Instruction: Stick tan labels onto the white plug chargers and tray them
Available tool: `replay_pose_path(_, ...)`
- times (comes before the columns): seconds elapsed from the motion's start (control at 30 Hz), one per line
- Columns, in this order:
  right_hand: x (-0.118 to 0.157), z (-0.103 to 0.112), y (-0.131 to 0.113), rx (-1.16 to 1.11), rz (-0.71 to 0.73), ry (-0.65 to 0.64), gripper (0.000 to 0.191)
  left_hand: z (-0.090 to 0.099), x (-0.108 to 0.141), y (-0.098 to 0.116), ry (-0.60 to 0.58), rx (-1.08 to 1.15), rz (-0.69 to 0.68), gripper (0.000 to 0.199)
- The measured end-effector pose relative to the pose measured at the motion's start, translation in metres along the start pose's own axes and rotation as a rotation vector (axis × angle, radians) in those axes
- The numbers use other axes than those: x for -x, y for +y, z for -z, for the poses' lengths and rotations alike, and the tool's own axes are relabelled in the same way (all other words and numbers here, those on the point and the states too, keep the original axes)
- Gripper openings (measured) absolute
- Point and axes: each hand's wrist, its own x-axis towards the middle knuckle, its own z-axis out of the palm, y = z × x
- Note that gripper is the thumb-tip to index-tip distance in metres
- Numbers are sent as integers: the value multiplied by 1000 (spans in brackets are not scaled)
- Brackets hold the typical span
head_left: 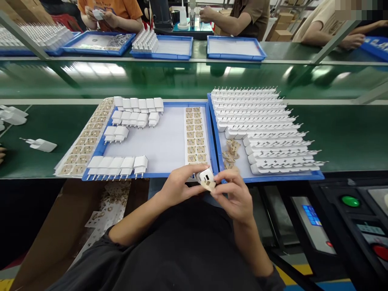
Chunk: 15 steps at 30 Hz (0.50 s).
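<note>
My left hand (181,184) is closed around a white charger plug (205,174), its port face turned up toward me. Against that face is a small tan sticker (209,185), pinched at its edge by my right hand (233,194). Both hands are over the front edge of the blue-rimmed tray (169,175). Just beyond them, a sheet of tan stickers (197,133) lies along the tray's right side. White charger plugs (118,163) stand in rows at the tray's left.
A second blue tray (281,176) at right holds many chargers in rows and crumpled tan pieces (231,151). More sticker sheets (86,139) lie at left, near a loose charger (42,144). Below is a cardboard box (48,226) with scraps. Co-workers sit across the green conveyor (169,76).
</note>
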Motion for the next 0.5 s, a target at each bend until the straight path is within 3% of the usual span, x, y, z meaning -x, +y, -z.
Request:
replay_pose_path(0.03, 0, 5, 3, -38, 11, 2, 13, 1, 0, 0, -11, 5, 38, 45)
replay_pose_path(0.1, -1, 16, 13, -54, -39, 153, 10, 5, 0, 1, -34, 7, 96, 45)
replay_pose_path(0.17, -4, 28, 28, 107, -138, 360, 7, 10, 0, 4, -42, 8, 138, 43)
replay_pose_path(0.2, -6, 34, 36, 254, -187, 390, 10, 14, 0, 6, -40, -4, 153, 42)
replay_pose_path(0.27, -10, 41, 52, 554, -222, 280, 21, 25, -2, 9, -30, -85, 173, 38)
replay_pose_path(0.33, -13, 43, 65, 704, -176, 277, 28, 43, -6, 8, -13, -258, 191, 37)
replay_pose_path(0.43, -13, 39, 76, 738, -109, 288, 28, 84, -22, -6, -22, -583, 312, 45)
replay_pose_path(0.5, -11, 36, 78, 732, -93, 276, 26, 117, -37, -25, -97, -785, 499, 50)
